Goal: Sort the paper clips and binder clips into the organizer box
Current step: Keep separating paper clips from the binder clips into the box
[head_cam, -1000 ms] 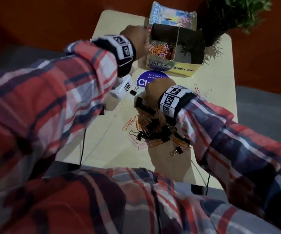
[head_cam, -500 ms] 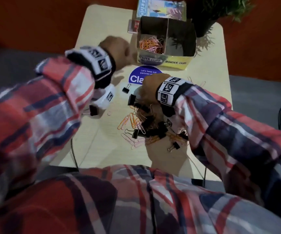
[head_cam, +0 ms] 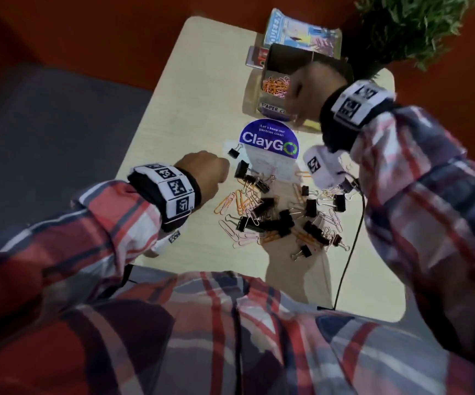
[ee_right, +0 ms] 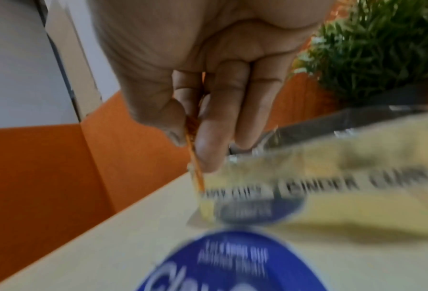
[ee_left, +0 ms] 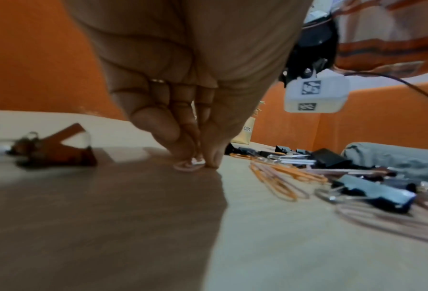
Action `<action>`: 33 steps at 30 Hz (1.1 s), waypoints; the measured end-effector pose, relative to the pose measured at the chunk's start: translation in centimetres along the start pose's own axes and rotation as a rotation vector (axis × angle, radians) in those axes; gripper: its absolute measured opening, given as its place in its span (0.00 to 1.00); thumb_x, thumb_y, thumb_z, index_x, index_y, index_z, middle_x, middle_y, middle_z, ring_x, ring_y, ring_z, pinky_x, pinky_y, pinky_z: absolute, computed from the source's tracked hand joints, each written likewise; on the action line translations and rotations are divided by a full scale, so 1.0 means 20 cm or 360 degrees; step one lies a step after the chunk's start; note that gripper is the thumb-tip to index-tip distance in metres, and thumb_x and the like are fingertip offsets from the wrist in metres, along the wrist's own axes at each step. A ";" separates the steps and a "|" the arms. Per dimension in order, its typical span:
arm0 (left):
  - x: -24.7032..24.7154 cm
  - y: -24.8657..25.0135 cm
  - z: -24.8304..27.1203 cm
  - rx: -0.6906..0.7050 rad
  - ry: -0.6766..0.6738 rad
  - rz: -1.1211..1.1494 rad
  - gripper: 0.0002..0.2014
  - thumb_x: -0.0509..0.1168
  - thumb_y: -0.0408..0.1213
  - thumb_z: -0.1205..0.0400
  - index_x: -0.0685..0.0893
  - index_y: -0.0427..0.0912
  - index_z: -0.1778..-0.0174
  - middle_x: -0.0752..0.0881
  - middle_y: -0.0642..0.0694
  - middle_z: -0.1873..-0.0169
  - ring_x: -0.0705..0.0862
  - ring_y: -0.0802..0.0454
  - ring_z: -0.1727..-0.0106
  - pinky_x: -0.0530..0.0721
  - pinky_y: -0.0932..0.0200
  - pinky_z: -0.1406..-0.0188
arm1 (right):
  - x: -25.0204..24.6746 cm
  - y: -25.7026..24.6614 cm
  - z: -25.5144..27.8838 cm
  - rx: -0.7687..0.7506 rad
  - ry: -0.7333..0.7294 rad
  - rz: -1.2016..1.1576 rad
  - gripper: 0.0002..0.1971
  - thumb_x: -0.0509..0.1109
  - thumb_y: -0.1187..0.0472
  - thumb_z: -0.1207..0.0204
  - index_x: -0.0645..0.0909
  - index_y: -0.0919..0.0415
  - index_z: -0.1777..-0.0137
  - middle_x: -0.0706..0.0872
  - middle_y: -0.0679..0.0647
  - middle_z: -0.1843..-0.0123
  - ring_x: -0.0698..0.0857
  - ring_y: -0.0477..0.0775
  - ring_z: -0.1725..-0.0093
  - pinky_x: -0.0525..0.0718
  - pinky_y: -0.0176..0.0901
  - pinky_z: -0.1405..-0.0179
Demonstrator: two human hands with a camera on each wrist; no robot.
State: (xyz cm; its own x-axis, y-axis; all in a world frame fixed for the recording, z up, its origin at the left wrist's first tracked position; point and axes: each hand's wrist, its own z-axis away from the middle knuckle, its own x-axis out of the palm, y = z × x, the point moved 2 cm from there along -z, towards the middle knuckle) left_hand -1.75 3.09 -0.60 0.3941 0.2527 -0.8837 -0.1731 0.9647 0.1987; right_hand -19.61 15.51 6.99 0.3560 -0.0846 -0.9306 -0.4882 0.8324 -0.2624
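The yellow organizer box stands at the table's far side, with orange and pink paper clips in its left compartment. My right hand hovers at the box's front wall and pinches an orange paper clip between thumb and fingers; the box label is just beyond it. A mixed pile of paper clips and black binder clips lies mid-table. My left hand is down at the pile's left edge, its fingertips pinching a pale paper clip flat on the table.
A lone black binder clip lies beside a blue ClayGo sticker. Behind the box are a booklet, a small red item and a potted plant. A black cable trails off the right front of the table.
My left hand has left the box and come down to the pile's left side. My right hand has risen from the pile to the box with an orange clip.
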 end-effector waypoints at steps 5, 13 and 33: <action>0.05 0.05 0.13 0.0158 -0.0068 0.0174 0.17 0.67 0.49 0.22 0.77 0.52 0.38 0.73 0.55 0.48 0.76 0.52 0.45 0.73 0.56 0.52 | -0.17 -0.06 -0.15 -0.0020 0.0367 0.0250 0.09 0.67 0.64 0.26 0.84 0.69 0.53 0.85 0.63 0.57 0.82 0.58 0.59 0.78 0.46 0.60; 0.11 0.10 0.18 0.0290 -0.0116 0.0127 0.35 0.75 0.50 0.28 0.69 0.57 0.26 0.70 0.52 0.41 0.71 0.51 0.40 0.78 0.53 0.43 | -0.01 -0.08 -0.21 -0.0110 0.0298 0.0439 0.14 0.62 0.60 0.21 0.83 0.65 0.41 0.86 0.69 0.44 0.85 0.68 0.48 0.83 0.56 0.49; 0.05 0.12 0.04 0.0442 -0.0116 0.0035 0.22 0.69 0.41 0.22 0.77 0.58 0.32 0.74 0.50 0.37 0.80 0.47 0.41 0.80 0.56 0.49 | 0.42 0.19 0.62 -0.0771 -0.0351 0.0363 0.14 0.69 0.62 0.26 0.88 0.48 0.43 0.84 0.50 0.36 0.83 0.56 0.38 0.83 0.50 0.45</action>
State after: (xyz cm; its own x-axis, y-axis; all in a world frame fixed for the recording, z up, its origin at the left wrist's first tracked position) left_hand -0.99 5.64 -0.74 0.4583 0.2689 -0.8471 0.0674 0.9399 0.3348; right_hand -8.59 24.75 1.44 0.3311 0.2271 -0.9159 -0.8628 0.4657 -0.1964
